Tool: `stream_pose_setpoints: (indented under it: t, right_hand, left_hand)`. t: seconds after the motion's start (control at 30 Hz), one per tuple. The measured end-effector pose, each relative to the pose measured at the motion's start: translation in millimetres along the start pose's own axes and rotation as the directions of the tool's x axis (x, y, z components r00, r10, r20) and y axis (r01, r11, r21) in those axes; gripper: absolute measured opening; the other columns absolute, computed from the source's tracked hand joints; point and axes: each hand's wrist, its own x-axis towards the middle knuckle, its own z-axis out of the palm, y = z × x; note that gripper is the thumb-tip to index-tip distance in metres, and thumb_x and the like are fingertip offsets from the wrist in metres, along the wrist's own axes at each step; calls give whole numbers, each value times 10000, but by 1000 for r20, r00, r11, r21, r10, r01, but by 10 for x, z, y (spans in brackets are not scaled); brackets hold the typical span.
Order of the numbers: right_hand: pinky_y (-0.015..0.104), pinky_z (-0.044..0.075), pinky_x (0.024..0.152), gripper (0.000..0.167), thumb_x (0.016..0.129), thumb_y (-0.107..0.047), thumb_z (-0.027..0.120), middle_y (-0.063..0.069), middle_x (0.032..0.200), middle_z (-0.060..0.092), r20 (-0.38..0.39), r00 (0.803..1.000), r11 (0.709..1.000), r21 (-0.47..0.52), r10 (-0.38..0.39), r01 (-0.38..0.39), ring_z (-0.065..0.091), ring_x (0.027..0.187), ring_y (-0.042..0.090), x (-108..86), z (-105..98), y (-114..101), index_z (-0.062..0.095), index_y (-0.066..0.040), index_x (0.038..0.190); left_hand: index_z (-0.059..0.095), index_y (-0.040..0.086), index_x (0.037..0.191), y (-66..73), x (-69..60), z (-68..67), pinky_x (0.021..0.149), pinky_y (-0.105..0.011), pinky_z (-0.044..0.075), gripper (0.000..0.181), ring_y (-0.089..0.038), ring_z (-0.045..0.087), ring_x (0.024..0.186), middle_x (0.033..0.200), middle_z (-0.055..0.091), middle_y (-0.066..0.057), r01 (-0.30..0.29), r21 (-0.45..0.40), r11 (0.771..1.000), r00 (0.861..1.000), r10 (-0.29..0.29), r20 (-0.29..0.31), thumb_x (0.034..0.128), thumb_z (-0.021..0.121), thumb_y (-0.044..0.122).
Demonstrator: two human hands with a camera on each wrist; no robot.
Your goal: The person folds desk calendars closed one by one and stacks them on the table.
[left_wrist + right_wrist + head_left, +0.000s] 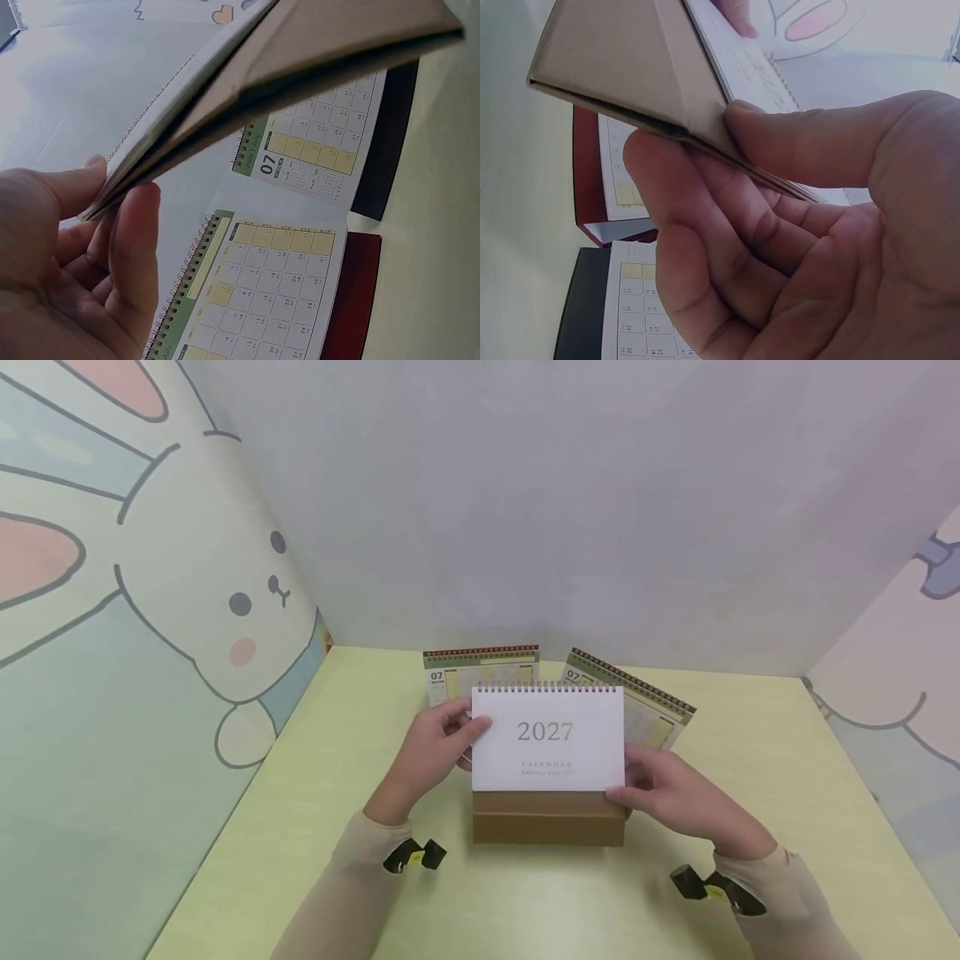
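A white 2027 calendar (547, 739) with a spiral top and a brown cardboard stand (547, 828) is held up between both hands. My left hand (431, 752) pinches its left edge, thumb on the front; in the left wrist view the hand (82, 255) has its fingers behind the folded cardboard (300, 52). My right hand (686, 793) grips the lower right edge. In the right wrist view that hand (780, 225) has its thumb on the brown cardboard (622, 60) and fingers curled beneath it.
Behind the held calendar, two calendars showing 07 stand on the pale yellow table (360, 710): one at left (480, 670), straight, and one at right (660, 718), angled. A grey wall (525, 510) rises at the table's back; rabbit-patterned panels (187, 568) flank the sides.
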Motion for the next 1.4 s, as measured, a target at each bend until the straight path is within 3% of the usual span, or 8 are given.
stream_pose_setpoints:
  t: [0.2, 0.47, 0.7, 0.97, 1.4]
  right_hand:
    - [327, 655, 735, 315, 1118, -54, 768, 112, 1072, 897, 14, 999, 998, 50, 29, -30, 769, 831, 84, -1, -11, -4, 659, 94, 1375]
    - [336, 647, 709, 272, 1136, -54, 741, 87, 996, 882, 38, 998, 995, 85, 46, -49, 758, 765, 124, 3, -19, -6, 642, 85, 1349]
    - [328, 628, 674, 237, 1140, -36, 729, 57, 903, 840, 64, 998, 992, 125, 18, -26, 737, 727, 128, 1, -16, -12, 625, 86, 1314]
    - [307, 585, 674, 232, 1137, -71, 736, 0, 830, 797, 77, 997, 993, 121, -3, -7, 738, 716, 147, -16, -27, -3, 632, 71, 1289]
    - [337, 639, 732, 304, 1169, -237, 749, 16, 859, 794, 88, 994, 995, 76, 59, -65, 757, 724, 162, -12, -39, -41, 699, 26, 1315]
  left_hand:
    - [762, 38, 1441, 10, 19, -22, 658, -342, 723, 339, -176, 786, 723, 1037, 818, -173, 43, -50, 998, 998, -45, -36, 1136, 815, 176]
    - [650, 54, 1639, 8, 4, -68, 693, -362, 740, 515, -163, 808, 833, 1134, 823, -252, 19, -110, 994, 999, -22, -24, 1133, 735, 85]
    - [639, 64, 1648, 7, 9, -67, 687, -352, 737, 526, -160, 802, 816, 1128, 827, -250, 20, -100, 995, 999, -22, -23, 1131, 735, 79]
    - [632, -6, 1627, 12, 8, -75, 675, -341, 727, 512, -147, 783, 802, 1108, 818, -238, 19, -105, 994, 1000, -21, -12, 1132, 735, 75]
    - [650, -19, 1602, 6, 20, -78, 664, -357, 727, 493, -163, 779, 777, 1042, 809, -161, 49, -104, 993, 999, -48, 11, 1125, 733, 71]
